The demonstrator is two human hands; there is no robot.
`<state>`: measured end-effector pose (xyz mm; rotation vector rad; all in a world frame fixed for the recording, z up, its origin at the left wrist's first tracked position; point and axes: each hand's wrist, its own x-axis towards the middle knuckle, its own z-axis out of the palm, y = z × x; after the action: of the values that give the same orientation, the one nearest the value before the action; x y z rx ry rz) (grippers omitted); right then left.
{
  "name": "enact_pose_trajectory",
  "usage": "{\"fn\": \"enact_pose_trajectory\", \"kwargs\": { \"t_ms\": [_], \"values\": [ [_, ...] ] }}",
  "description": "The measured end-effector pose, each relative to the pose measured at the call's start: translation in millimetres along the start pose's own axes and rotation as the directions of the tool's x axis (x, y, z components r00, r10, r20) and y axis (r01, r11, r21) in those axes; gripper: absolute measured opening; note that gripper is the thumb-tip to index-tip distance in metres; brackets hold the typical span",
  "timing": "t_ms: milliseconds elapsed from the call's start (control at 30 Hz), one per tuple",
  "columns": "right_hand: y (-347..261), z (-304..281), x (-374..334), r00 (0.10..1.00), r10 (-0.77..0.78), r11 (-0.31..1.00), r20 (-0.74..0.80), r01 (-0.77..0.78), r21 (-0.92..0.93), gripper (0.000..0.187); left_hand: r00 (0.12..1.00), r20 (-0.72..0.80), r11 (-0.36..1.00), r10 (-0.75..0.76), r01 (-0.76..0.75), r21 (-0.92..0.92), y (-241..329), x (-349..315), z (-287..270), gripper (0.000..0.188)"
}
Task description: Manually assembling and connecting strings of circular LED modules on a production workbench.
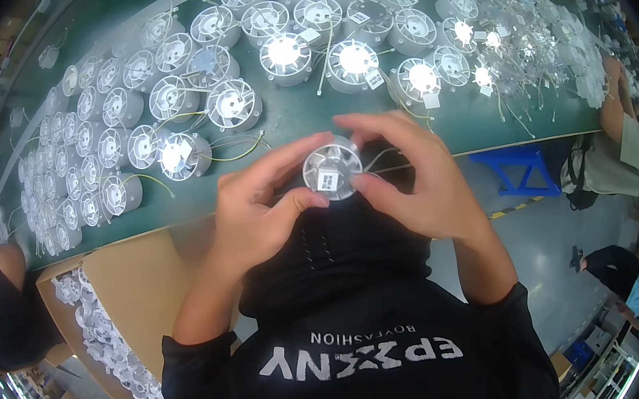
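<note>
Close in front of my body, just off the table's near edge, I hold a small round grey-white spoked housing (340,158) between both hands. A square white label (327,180) with a dark printed code sits on its face. My left hand (251,211) pinches the housing's left rim, its thumb low beside the label. My right hand (421,176) grips the right rim, fingers curled over the far side and thumb at the lower right. Thin pale wires (381,156) stick out on the right, near the right hand's fingers.
Many similar round housings (234,104) with loose wires cover the green table (295,123), some with shiny silver plates (352,60). A tangled heap of clear parts (525,34) lies at right. A cardboard box (138,299) holds white plastic pieces; a blue stool (517,171) and other people are nearby.
</note>
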<state>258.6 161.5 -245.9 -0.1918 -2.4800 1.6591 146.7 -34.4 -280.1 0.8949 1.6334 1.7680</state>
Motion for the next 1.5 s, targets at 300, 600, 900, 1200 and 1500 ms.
{"fn": "enact_pose_trajectory", "kwargs": {
  "t_ms": [300,600,900,1200,1500],
  "values": [
    [-9,14,-18,0.985,0.170,0.751,0.022,-0.144,0.644,0.053,1.000,0.008,0.955,-0.014,0.015,-0.296,13,3,14,0.052],
    [-10,20,-26,0.995,0.064,0.772,-0.078,0.000,0.635,0.051,0.995,0.069,0.952,-0.066,0.083,-0.294,22,3,15,0.045],
    [-16,24,-35,0.988,0.135,0.667,-0.068,-0.040,0.744,0.050,0.998,0.068,0.993,-0.014,0.022,-0.120,29,1,30,0.050],
    [-8,34,-28,0.966,0.116,0.690,-0.232,0.089,0.718,0.048,0.986,-0.059,0.870,-0.154,0.107,-0.481,18,7,56,0.041],
    [-14,36,-33,0.968,0.135,0.743,-0.210,0.041,0.668,0.041,0.988,-0.154,0.986,-0.028,0.002,-0.167,24,-5,51,0.037]
  ]
}}
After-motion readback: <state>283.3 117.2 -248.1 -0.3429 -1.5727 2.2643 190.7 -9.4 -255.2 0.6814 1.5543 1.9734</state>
